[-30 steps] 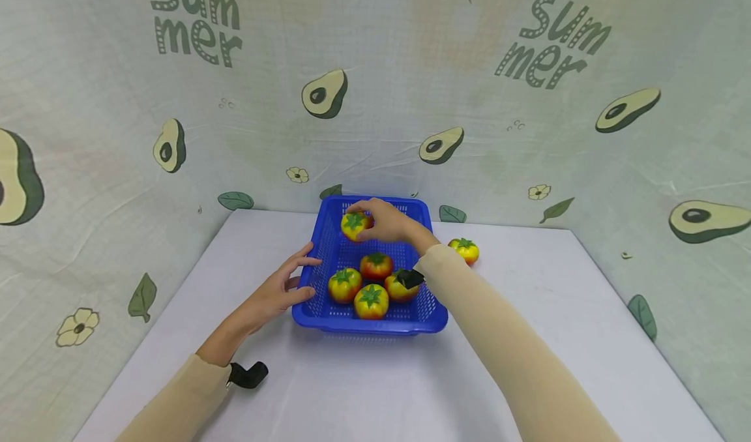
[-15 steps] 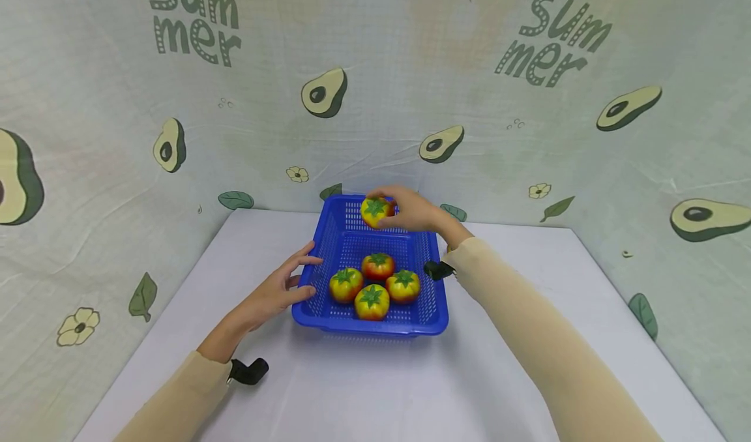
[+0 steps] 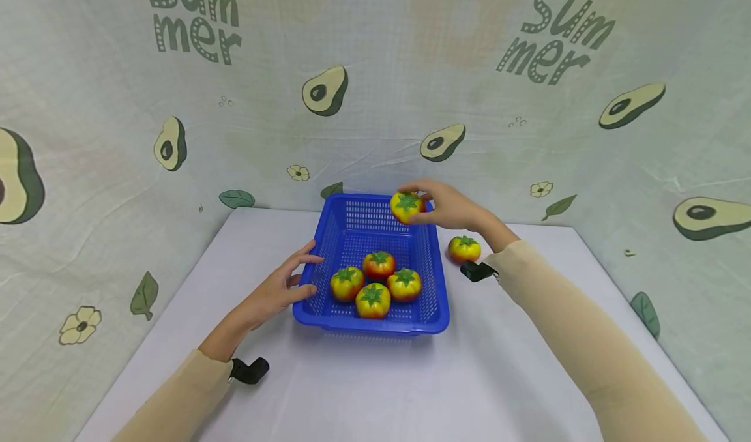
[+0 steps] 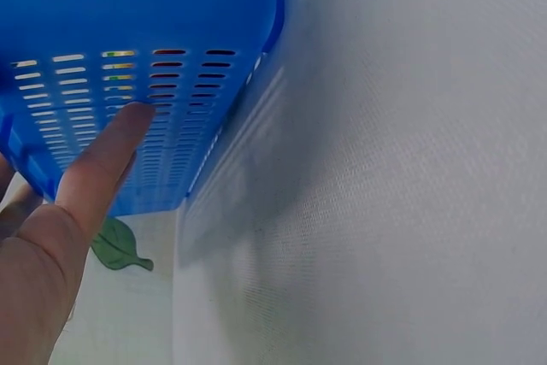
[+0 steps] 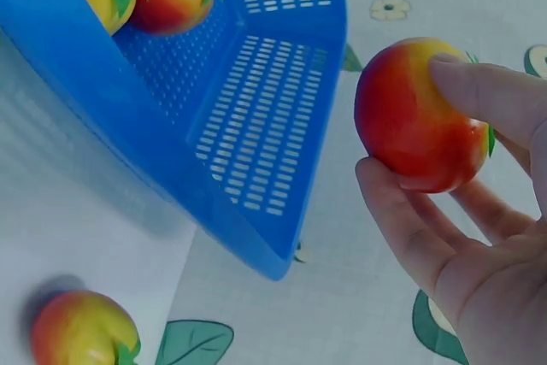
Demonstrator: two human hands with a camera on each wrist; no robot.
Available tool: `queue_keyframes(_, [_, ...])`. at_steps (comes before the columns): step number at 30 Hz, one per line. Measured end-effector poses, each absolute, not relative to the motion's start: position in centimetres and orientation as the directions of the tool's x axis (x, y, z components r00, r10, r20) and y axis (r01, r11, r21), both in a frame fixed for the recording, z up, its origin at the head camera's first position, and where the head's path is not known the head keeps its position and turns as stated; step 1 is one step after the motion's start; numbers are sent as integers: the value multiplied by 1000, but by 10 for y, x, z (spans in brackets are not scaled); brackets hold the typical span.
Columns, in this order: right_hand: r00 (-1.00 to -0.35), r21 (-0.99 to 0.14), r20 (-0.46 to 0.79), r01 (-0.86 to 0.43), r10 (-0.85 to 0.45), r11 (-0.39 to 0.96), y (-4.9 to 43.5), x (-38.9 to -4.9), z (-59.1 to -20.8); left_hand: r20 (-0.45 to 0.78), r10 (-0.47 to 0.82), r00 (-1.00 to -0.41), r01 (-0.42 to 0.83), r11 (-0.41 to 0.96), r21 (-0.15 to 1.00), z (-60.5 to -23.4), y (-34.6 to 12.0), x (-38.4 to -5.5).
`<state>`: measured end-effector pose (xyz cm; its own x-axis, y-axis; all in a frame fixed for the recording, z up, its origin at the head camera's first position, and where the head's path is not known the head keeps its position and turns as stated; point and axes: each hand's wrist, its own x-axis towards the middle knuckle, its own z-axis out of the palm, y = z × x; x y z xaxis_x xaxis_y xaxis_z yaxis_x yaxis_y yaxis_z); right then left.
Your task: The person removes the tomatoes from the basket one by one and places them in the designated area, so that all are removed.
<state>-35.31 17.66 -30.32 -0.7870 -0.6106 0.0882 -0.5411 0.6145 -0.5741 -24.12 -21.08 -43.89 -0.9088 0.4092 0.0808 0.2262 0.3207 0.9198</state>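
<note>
My right hand [image 3: 448, 207] holds a red-and-yellow tomato [image 3: 406, 207] with a green star-shaped top, raised over the far right corner of the blue plastic basket [image 3: 375, 328]. In the right wrist view, the thumb lies on one side of this tomato [image 5: 414, 121] and the fingertips on the other. My left hand [image 3: 281, 292] holds the left rim of the basket, some fingers over the edge. The left wrist view shows one finger [image 4: 111, 156] against its slotted outer wall. Inside the near half sit several tomatoes [image 3: 372, 300], grouped together.
Another tomato [image 3: 464, 249] rests on the white table [image 3: 522, 324] just right of the basket, near my right wrist. A cloth backdrop [image 3: 375, 103] printed with avocados and leaves rises behind and along both sides of the table.
My right hand has carried the tomato from above the basket's far left part, rightward and up to its far right corner. The tomato on the table shows again. My left hand stays put.
</note>
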Motion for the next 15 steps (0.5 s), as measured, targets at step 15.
queue_keyframes(15, [-769, -599, 9, -516, -639, 612, 223, -345, -299, 85, 410, -908, 221, 298, 929, -440, -212, -241])
